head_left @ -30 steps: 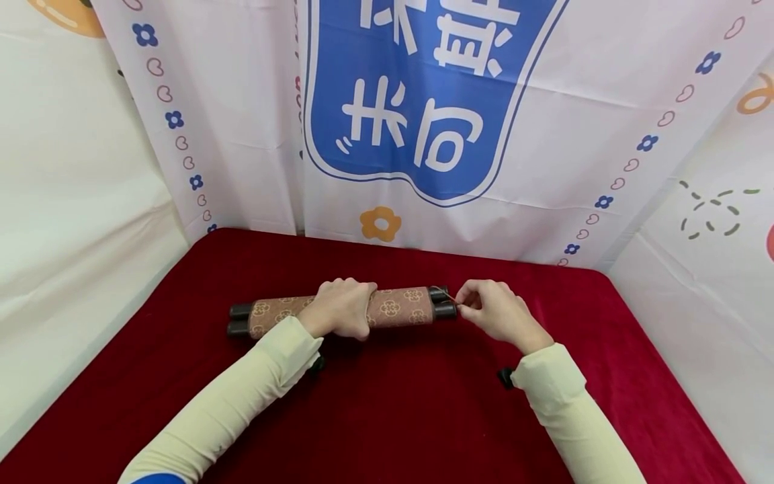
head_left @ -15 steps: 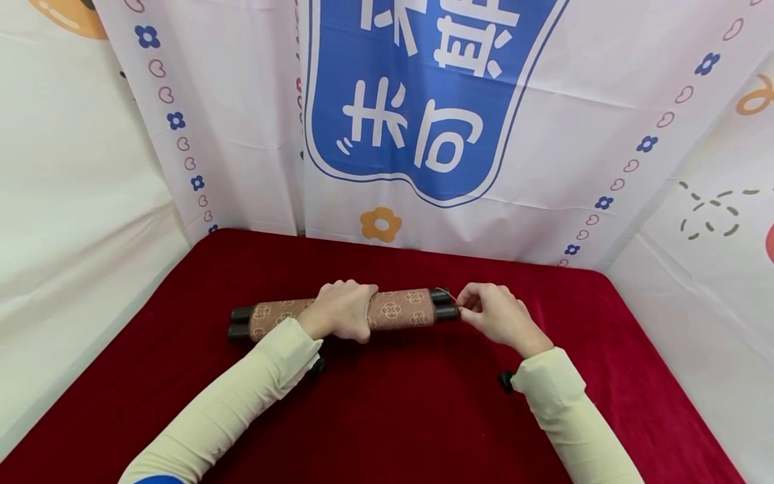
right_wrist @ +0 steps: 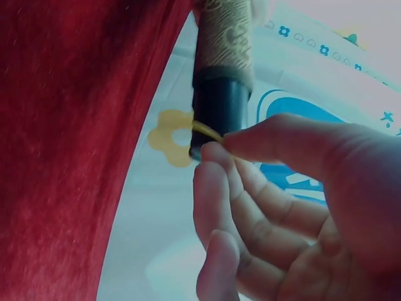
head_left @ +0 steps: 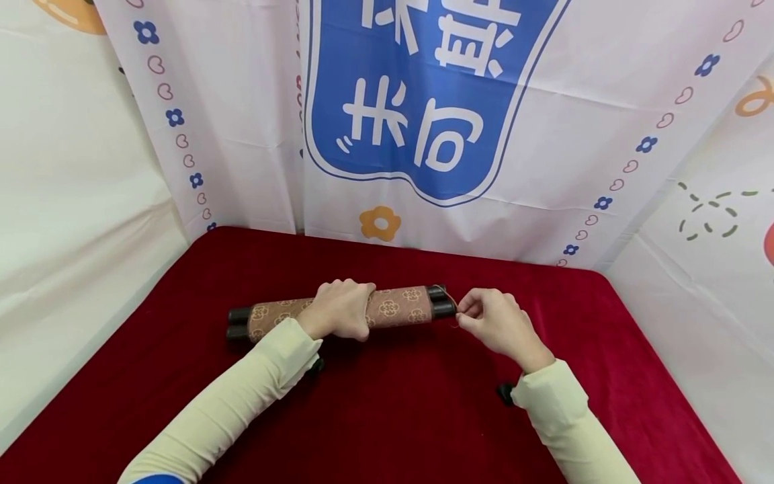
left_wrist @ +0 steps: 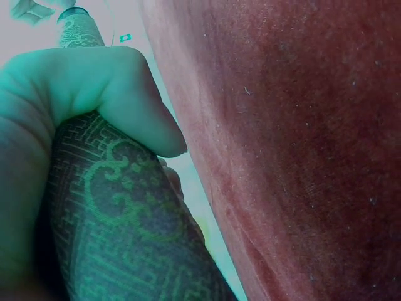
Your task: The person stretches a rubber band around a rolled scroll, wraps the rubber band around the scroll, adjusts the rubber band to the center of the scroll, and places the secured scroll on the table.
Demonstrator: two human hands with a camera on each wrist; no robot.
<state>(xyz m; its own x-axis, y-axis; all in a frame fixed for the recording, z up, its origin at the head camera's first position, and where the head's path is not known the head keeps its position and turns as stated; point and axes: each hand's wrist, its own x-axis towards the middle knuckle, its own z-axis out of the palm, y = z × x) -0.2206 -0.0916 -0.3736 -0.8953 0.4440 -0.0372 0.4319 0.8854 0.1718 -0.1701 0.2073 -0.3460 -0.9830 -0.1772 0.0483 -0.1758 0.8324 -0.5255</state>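
A rolled scroll (head_left: 393, 308) in brown patterned fabric lies across the red tablecloth (head_left: 393, 417), with black roller ends (head_left: 443, 302) sticking out on both sides. My left hand (head_left: 340, 316) grips the roll around its middle, fingers curled over it; the left wrist view shows that hand (left_wrist: 75, 94) wrapped on the patterned roll (left_wrist: 125, 232). My right hand (head_left: 492, 321) sits just off the scroll's right end and pinches a thin cord (right_wrist: 205, 130) between thumb and forefinger, right by the black end cap (right_wrist: 219, 106).
White printed banners (head_left: 423, 121) with a blue emblem stand close behind and on both sides of the table. The cloth's far edge (head_left: 387, 245) runs just behind the scroll. Open red cloth lies in front of my arms.
My right hand has drawn slightly down and toward me with the cord still pinched. The left hand and the scroll have stayed put.
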